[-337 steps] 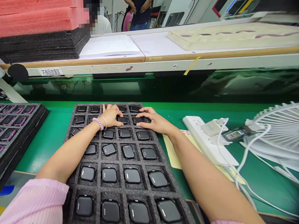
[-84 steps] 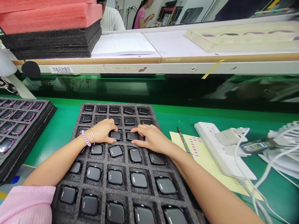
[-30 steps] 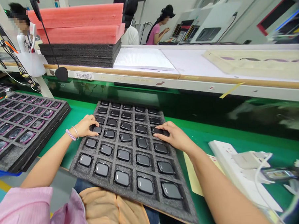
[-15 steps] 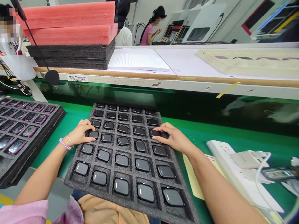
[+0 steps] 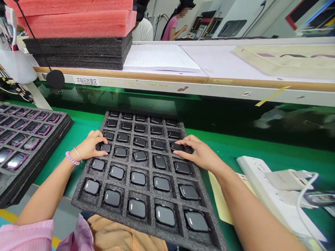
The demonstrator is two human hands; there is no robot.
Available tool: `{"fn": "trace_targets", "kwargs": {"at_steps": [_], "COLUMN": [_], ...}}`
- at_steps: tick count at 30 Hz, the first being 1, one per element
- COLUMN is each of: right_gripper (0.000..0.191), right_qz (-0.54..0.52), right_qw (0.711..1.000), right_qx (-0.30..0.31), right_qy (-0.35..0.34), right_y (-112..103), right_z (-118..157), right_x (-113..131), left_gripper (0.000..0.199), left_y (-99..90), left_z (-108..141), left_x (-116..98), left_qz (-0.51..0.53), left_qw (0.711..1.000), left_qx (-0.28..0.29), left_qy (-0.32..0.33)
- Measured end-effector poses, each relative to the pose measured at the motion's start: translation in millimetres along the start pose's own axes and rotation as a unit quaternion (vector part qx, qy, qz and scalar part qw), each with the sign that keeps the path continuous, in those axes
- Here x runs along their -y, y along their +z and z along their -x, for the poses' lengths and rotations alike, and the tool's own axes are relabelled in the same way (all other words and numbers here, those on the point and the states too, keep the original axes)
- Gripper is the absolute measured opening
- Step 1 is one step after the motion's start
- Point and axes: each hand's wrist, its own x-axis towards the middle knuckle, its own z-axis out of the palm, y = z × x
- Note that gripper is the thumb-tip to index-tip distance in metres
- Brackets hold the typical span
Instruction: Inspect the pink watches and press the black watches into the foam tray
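Note:
A dark grey foam tray [image 5: 179, 213] lies in front of me on the green work surface, its near edge above my lap. Rows of black square watch-like devices [image 5: 138, 178] fill its compartments, dark faces up. My left hand [image 5: 88, 146] grips the tray's left side, its fingertips beside a device [image 5: 105, 147] in that edge column. On the opposite side, my right hand [image 5: 198, 150] is closed over the tray's rim. Its thumb and fingertips reach in at another device [image 5: 176, 146]; whether they touch it I cannot tell.
At left sits a foam tray stack [image 5: 55, 141] holding purple-rimmed devices. A white power strip [image 5: 255, 173] with plugs and cables lies at right, near yellow paper [image 5: 220, 197]. The shelf edge [image 5: 154, 85] runs across behind, bearing pink foam [image 5: 77, 24] and an open notebook [image 5: 161, 57]. People sit beyond.
The camera view has shifted slightly, moving the shelf and power strip in the picture. Both hands keep the same hold on the tray; the devices stay in their compartments.

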Motion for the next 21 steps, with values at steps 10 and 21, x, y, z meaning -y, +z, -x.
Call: {"fn": "trace_targets", "kwargs": {"at_steps": [10, 21], "right_gripper": [0.032, 0.031], "right_qz": [0.311, 0.169], "right_qw": [0.950, 0.964], "right_qx": [0.036, 0.186], "right_qy": [-0.003, -0.087], "right_y": [-2.5, 30.9], "right_z": [-7.5, -27.8], "right_x": [84.3, 151.3], "left_gripper": [0.039, 0.038], "left_y": [-33.1, 2.7], "left_z": [-15.6, -33.1], "left_x": [-58.9, -67.0], "left_qz": [-0.168, -0.143], "left_qw": [0.981, 0.986], "left_qx": [0.088, 0.083], "left_qy": [-0.046, -0.011]}}
